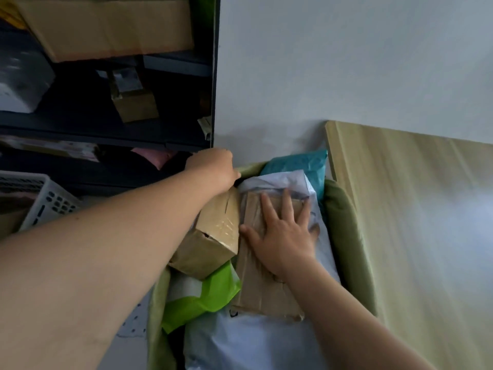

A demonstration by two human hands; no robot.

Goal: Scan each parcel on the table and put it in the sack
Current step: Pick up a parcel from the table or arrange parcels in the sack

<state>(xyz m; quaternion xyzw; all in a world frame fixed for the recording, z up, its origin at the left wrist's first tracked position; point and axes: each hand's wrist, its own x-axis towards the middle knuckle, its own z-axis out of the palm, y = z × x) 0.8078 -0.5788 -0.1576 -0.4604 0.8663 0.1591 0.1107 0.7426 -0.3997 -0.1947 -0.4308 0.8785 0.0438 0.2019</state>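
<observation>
Right hand (285, 236) lies flat, fingers straight and spread, palm pressing down on a flat brown parcel (264, 292); it grips nothing, only pushes. The parcel sits directly under the palm, inside the sack (344, 228), its long axis running from the fingertips back past the wrist along the line of the forearm. Just off the thumb side a cardboard box (213, 236) leans tilted against the parcel's edge; below the box, nearer the elbow, a green bag (202, 292); beyond the fingertips a teal bag (298, 161); under it all a white mailer (240, 343). Left hand (213, 166) is further out, past the box, fingers curled at the sack's far rim and apparently holding it open. The table (413, 209) lies off the little-finger side, so the right hand is the nearer one for the next parcel; this one looks seated and ready to be let go.
</observation>
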